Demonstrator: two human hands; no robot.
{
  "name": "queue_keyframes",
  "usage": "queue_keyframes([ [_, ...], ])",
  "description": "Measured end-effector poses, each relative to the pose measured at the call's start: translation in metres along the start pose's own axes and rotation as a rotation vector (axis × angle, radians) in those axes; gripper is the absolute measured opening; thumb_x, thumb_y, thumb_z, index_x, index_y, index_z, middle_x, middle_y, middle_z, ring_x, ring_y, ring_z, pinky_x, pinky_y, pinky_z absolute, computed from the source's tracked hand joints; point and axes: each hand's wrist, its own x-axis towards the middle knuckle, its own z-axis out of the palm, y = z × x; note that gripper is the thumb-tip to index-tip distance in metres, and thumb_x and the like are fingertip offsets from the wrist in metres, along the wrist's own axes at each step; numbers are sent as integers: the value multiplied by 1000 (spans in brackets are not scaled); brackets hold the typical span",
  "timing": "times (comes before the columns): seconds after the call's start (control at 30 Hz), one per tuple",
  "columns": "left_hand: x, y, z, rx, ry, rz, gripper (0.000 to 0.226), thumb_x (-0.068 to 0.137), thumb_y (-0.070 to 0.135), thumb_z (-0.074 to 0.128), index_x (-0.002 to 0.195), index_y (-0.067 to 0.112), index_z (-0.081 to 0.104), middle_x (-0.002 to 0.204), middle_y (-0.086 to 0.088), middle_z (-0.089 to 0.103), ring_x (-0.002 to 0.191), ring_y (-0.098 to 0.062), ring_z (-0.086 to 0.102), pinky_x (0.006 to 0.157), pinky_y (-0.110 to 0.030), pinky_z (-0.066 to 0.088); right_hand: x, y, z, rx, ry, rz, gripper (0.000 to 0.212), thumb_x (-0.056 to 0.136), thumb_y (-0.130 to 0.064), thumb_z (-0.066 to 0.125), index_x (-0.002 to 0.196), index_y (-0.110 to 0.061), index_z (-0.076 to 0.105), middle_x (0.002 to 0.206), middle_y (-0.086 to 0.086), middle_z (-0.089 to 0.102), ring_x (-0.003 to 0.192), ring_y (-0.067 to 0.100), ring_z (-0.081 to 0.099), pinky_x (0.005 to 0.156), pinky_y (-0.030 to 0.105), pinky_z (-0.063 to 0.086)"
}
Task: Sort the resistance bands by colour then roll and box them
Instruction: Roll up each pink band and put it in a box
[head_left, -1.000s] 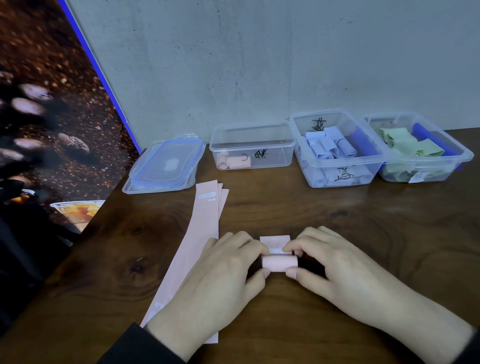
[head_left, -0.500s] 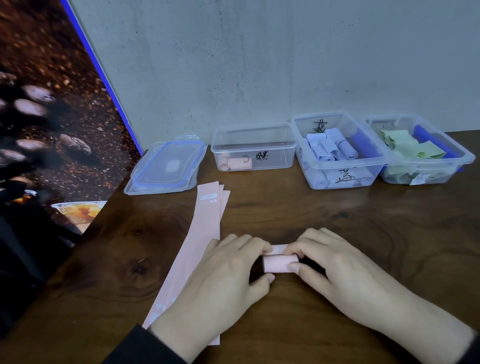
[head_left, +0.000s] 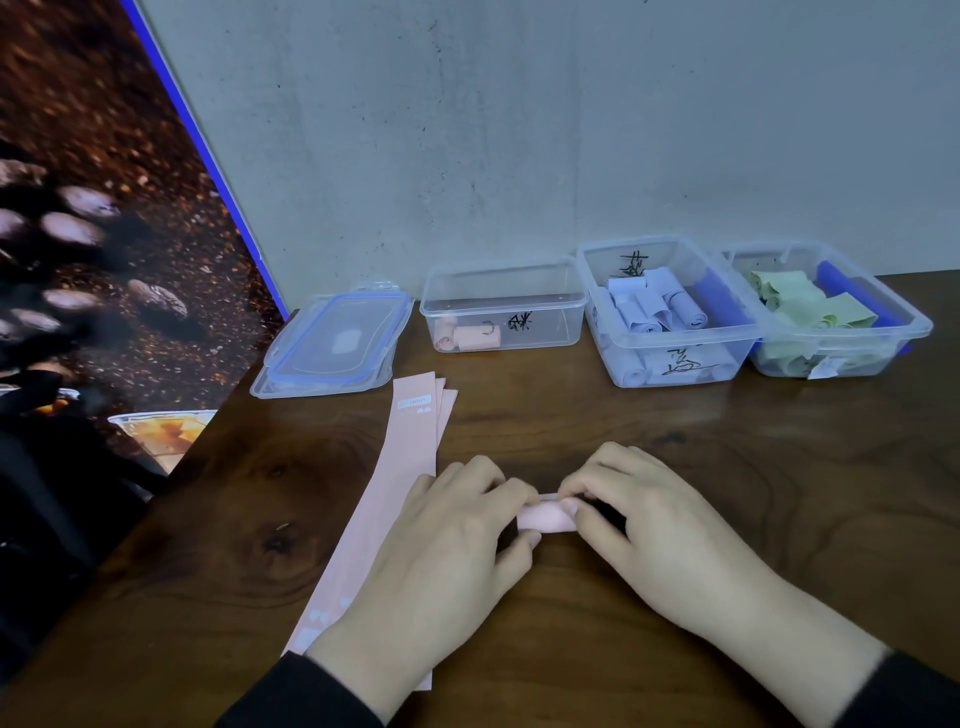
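I have both hands on the pink roll (head_left: 545, 518), which lies on the worktop (head_left: 727, 467) right between them. My left hand (head_left: 441, 540) pinches its left end with curled fingers and thumb, and my right hand (head_left: 654, 530) pinches its right end the same way, so each grip is clenched on the roll. Its long axis runs straight from one grip to the other, left to right, with the ends pointing into my palms. It looks almost fully wound, though my fingers hide the far edge. The pink box (head_left: 501, 306) sits ahead of the grip and slightly left, well apart, with two pink rolls already in it; I judge the left hand to be the nearer carrier. Flat pink bands (head_left: 400, 467) lie just left of the grip, partly under my left hand, running away from me.
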Motion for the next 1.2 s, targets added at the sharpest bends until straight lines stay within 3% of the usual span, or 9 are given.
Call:
queue_keyframes([
  [0.13, 2, 0, 5, 65, 24, -36, 30, 98, 53, 44, 125, 46, 54, 104, 19, 45, 97, -5, 45, 89, -26, 39, 4, -2, 0, -54, -2, -27, 31, 98, -47, 48, 118, -33, 66, 110, -23, 49, 101, 1, 48, 90, 25, 45],
  [0.3, 3, 0, 7, 105, 18, -82, 40, 94, 58, 41, 130, 45, 51, 108, 19, 48, 98, -5, 48, 85, -26, 41, 7, -3, 3, -79, -58, -62, 29, 94, -48, 50, 116, -37, 65, 109, -24, 46, 100, 0, 43, 90, 28, 40],
  [0.47, 5, 1, 7, 106, 21, -94, 31, 94, 54, 45, 123, 47, 51, 107, 22, 49, 97, -5, 49, 84, -27, 44, 14, -2, 9, -105, -20, -48, 20, 93, -37, 67, 113, -35, 67, 106, -21, 51, 97, 4, 48, 85, 29, 41],
  [0.73, 12, 5, -5, 58, -32, -103, 28, 94, 56, 47, 118, 44, 56, 108, 23, 51, 98, -3, 48, 87, -27, 43, 10, -9, 2, -65, -60, -48, 22, 99, -49, 42, 110, -41, 61, 105, -24, 48, 98, 1, 44, 95, 28, 37],
  [0.87, 19, 7, -24, -183, -72, -161, 25, 95, 40, 63, 119, 44, 57, 96, 28, 55, 92, 1, 53, 81, -13, 42, 10, -12, -6, 107, -28, 32, 20, 100, -50, 48, 114, -43, 60, 108, -27, 51, 104, -3, 47, 94, 23, 39],
  [1.03, 37, 10, -42, -366, -74, -126, 33, 94, 29, 68, 123, 44, 62, 99, 25, 59, 92, -2, 57, 81, -13, 44, 12, -9, -19, 377, -8, 182, 23, 95, -40, 65, 117, -46, 63, 111, -26, 61, 106, -4, 56, 81, 14, 43],
  [1.2, 66, 16, -55, -403, -99, -22, 35, 94, 28, 68, 125, 42, 65, 95, 17, 57, 85, -3, 54, 77, -11, 40, 24, -4, -44, 572, 65, 242, 12, 90, -27, 72, 93, -37, 77, 99, -15, 69, 94, 4, 64, 76, 15, 44],
])
